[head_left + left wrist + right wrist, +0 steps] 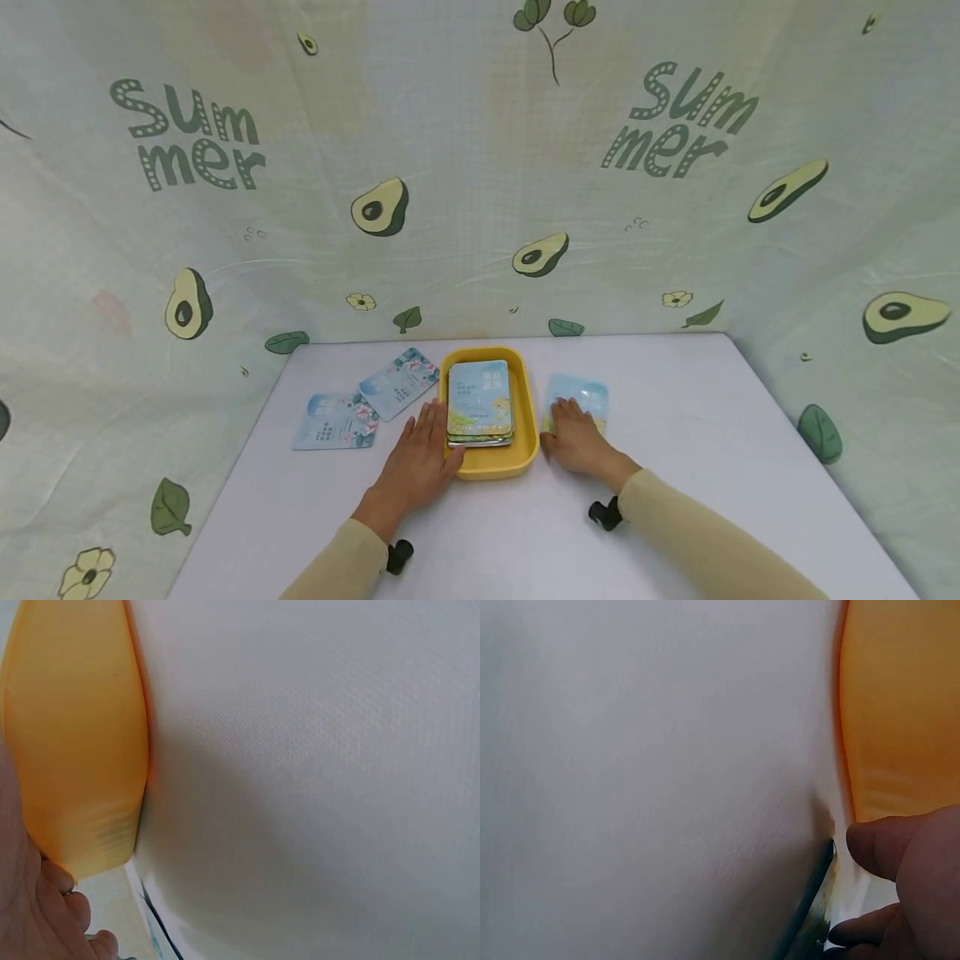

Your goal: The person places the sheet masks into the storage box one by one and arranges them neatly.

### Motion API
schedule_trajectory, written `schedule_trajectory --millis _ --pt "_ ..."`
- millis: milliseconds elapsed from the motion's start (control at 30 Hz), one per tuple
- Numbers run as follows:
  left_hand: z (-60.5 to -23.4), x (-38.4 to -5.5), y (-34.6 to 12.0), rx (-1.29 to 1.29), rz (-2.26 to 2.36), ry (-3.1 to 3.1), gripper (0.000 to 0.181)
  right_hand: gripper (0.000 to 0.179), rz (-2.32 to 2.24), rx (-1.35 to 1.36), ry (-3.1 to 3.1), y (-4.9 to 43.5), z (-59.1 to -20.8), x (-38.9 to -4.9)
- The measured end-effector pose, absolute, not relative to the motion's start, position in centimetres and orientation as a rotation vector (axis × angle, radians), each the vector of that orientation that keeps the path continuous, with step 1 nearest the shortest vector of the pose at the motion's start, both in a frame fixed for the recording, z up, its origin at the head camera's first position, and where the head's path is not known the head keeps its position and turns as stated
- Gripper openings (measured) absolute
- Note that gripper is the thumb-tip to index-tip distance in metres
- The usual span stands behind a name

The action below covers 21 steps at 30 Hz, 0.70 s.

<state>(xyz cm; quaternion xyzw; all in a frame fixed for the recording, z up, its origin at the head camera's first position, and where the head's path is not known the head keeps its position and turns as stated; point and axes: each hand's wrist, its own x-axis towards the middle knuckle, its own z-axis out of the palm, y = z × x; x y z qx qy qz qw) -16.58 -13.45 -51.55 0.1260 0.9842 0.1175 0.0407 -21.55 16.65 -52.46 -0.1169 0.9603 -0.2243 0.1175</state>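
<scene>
A yellow tray (489, 467) stands at mid-table and holds a small stack of pale blue sachets (478, 398). My left hand (420, 457) lies along the tray's left side, fingers straight and reaching over its rim. To the right of the tray, my right hand (579, 442) rests its fingertips on a single light blue sachet (592, 395), covering part of it. In the right wrist view the thumb (881, 844) extends toward the tray wall, beside the edge of that sachet (816, 915). The left wrist view shows curled-looking fingertips (75, 907) below the tray's side.
Two blue sachets with pink flowers lie left of the tray: one flat (337, 422), one angled (400, 383) close to the tray's rim. The white table (720, 467) meets a hanging cloth (465, 167) printed with avocados at the back and sides.
</scene>
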Motion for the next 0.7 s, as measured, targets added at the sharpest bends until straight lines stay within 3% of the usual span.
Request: schedule_trajectory --millis 300,533,700 --pt "-51.6 -16.6 -13.6 0.381 0.388 3.011 0.083 0.068 -0.411 -0.383 3.051 19.5 -51.2 -24.2" --pt "-51.5 -16.6 -13.6 0.371 0.357 3.006 0.084 0.094 -0.157 -0.418 3.066 22.9 -51.4 -27.4" --pt "-51.4 -16.6 -13.5 0.379 0.373 3.004 0.083 0.102 -0.09 -0.452 2.99 23.4 -51.5 -28.4"
